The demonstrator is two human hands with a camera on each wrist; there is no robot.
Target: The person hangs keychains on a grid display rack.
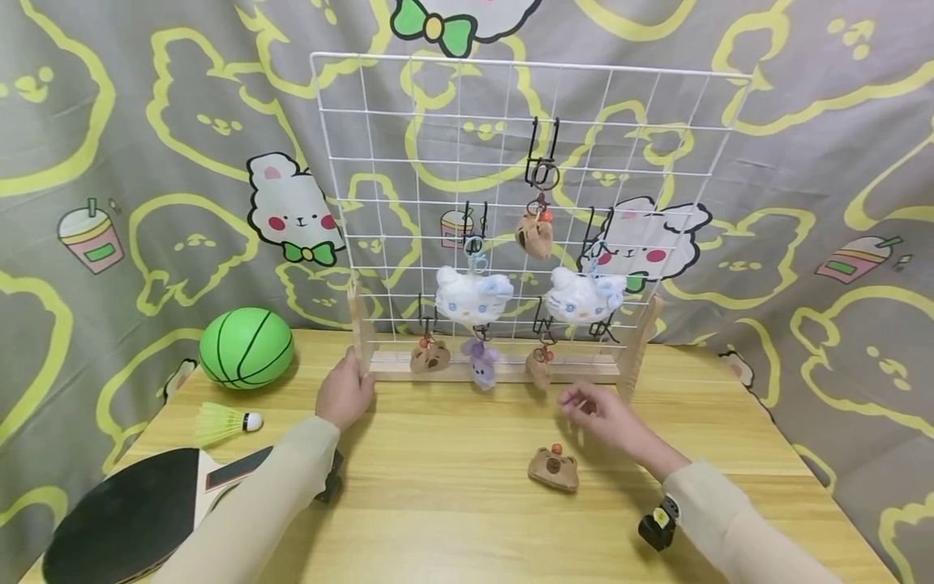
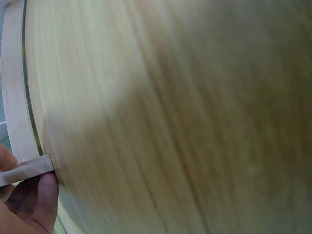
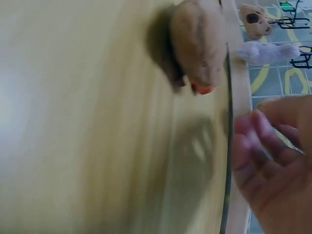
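At its left wooden foot, my left hand grips the stand of a white wire grid rack. In the left wrist view, the thumb and fingers pinch the end of that wooden piece. Over the table, in front of the stand's right part, my right hand has its fingers loosely bent and nothing in them. Closest to it are a brown plush bear-like head with an orange ball on top, lying on the table, and a brown plush keychain hanging low on the grid.
Two white plush cat heads, a purple plush charm and more brown plush keychains hang from black hooks. On the left lie a green ball, a yellow shuttlecock and a black table tennis paddle. Patterned cloth stands behind.
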